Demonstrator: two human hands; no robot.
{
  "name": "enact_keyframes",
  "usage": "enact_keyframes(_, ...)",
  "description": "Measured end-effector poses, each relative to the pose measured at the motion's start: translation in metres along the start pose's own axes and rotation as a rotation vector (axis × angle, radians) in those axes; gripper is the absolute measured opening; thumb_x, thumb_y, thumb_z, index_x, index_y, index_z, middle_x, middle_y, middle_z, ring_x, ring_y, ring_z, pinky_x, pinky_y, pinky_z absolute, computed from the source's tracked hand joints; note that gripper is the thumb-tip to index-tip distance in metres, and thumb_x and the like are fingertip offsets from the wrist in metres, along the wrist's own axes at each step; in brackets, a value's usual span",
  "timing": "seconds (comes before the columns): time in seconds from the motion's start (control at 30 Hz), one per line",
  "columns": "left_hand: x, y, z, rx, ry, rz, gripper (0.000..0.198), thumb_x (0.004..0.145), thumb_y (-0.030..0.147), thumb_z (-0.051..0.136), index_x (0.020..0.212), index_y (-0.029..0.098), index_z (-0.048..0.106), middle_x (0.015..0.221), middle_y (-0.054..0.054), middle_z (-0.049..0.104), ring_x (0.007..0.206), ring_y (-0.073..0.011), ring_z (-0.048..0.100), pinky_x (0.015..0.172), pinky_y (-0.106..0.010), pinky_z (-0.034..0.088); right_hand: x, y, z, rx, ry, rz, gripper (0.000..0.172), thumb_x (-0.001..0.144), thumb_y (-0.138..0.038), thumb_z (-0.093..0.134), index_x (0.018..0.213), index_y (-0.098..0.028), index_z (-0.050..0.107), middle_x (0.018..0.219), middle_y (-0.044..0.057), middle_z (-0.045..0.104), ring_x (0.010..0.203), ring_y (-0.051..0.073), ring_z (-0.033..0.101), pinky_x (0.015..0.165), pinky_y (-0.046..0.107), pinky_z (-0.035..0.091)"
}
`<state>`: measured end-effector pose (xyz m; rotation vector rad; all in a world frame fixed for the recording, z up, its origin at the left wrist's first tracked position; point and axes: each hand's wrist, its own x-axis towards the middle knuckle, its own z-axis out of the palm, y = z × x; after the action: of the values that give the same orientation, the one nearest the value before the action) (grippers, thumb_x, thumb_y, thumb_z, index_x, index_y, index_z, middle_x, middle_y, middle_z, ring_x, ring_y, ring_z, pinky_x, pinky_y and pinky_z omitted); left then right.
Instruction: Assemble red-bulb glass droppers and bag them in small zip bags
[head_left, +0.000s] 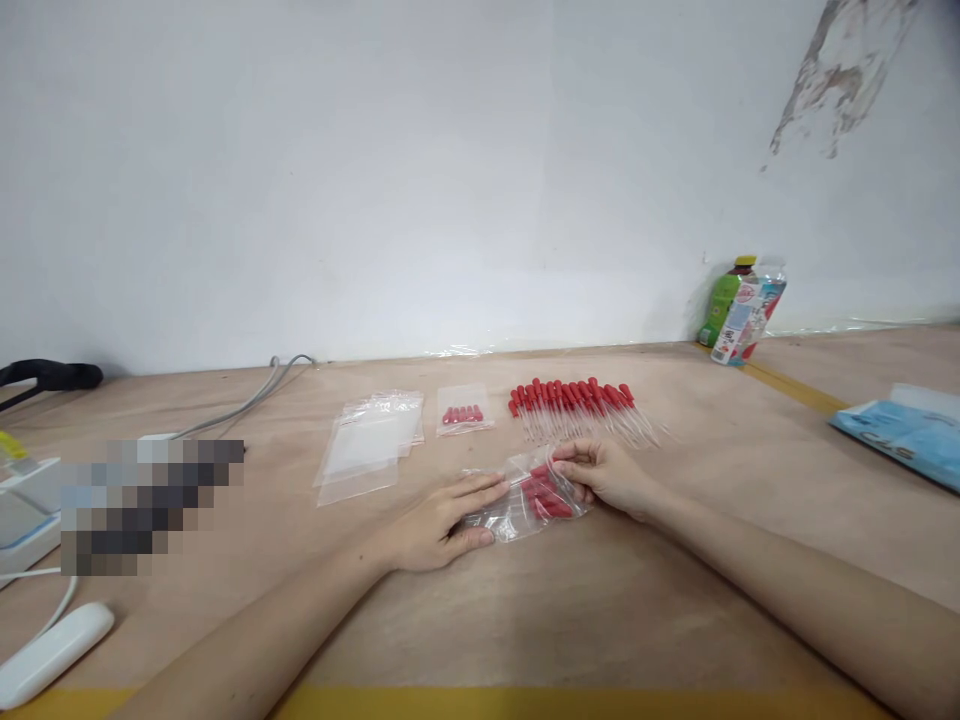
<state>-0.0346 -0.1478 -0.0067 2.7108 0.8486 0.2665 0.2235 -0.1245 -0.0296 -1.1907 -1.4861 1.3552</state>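
Observation:
On the tabletop in front of me lies a clear plastic bag (506, 520) with several red rubber-bulbed droppers (546, 492) in it, their bulbs towards the right end. My left hand (442, 520) rests on the bag's left part, fingers stretched out and thumb apart. At the bag's upper right end, my right hand (596, 475) is closed in a pinch on the clear plastic; its fingertips partly cover the red bulbs. Behind it, a row of loose droppers with red bulbs (574, 395) and thin clear stems fans out. Another filled bag (463, 410) lies flat left of that row.
A stack of flat clear bags (371, 440) lies to the left. Further left are a power strip (30, 510), grey cables (247, 400) and a white rounded object (56, 655). A bottle (721, 308) and a printed pouch (750, 318) stand by the wall; a blue packet (900, 435) lies right.

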Motion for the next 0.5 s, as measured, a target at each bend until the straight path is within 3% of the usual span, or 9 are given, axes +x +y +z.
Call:
enact_keyframes(0.1, -0.0005, -0.0004, 0.0010, -0.003, 0.003, -0.018, 0.052, 0.087, 0.041, 0.038, 0.134, 0.028, 0.021, 0.141, -0.001, 0.023, 0.127, -0.0192, 0.024, 0.104, -0.038, 0.023, 0.0030, 0.0032, 0.0051, 0.010, 0.078, -0.021, 0.030, 0.062, -0.037, 0.066, 0.078, -0.014, 0.057, 0.049, -0.005, 0.055, 0.035, 0.005, 0.043, 0.036, 0.018, 0.034)
enact_keyframes(0.27, -0.0016, -0.0013, 0.0029, -0.021, 0.014, -0.017, 0.052, 0.087, 0.041, 0.037, 0.134, 0.031, 0.020, 0.140, -0.001, 0.024, 0.127, -0.0211, 0.024, 0.104, -0.041, 0.023, 0.0072, 0.0060, 0.0088, 0.035, 0.126, -0.066, 0.024, 0.058, -0.032, 0.067, 0.070, -0.016, 0.054, 0.062, 0.003, 0.064, 0.054, 0.015, 0.060, 0.049, 0.025, 0.047)
enact_keyframes(0.4, -0.0014, -0.0009, 0.0028, -0.012, 0.012, -0.018, 0.051, 0.087, 0.040, 0.038, 0.134, 0.030, 0.021, 0.140, -0.001, 0.023, 0.127, -0.0206, 0.025, 0.104, -0.040, 0.024, 0.0093, 0.0070, 0.0109, -0.077, 0.182, -0.149, 0.017, 0.061, -0.029, 0.064, 0.065, -0.017, 0.051, 0.060, 0.003, 0.063, 0.054, 0.016, 0.060, 0.049, 0.026, 0.047)
enact_keyframes(0.5, -0.0011, -0.0013, 0.0031, -0.011, 0.028, -0.003, 0.050, 0.086, 0.039, 0.039, 0.133, 0.030, 0.024, 0.140, -0.001, 0.024, 0.127, -0.0209, 0.025, 0.104, -0.040, 0.024, 0.0099, 0.0097, 0.0114, -0.101, 0.144, -0.213, 0.016, 0.065, -0.031, 0.060, 0.070, -0.017, 0.055, 0.067, 0.004, 0.065, 0.058, 0.015, 0.061, 0.051, 0.025, 0.048)
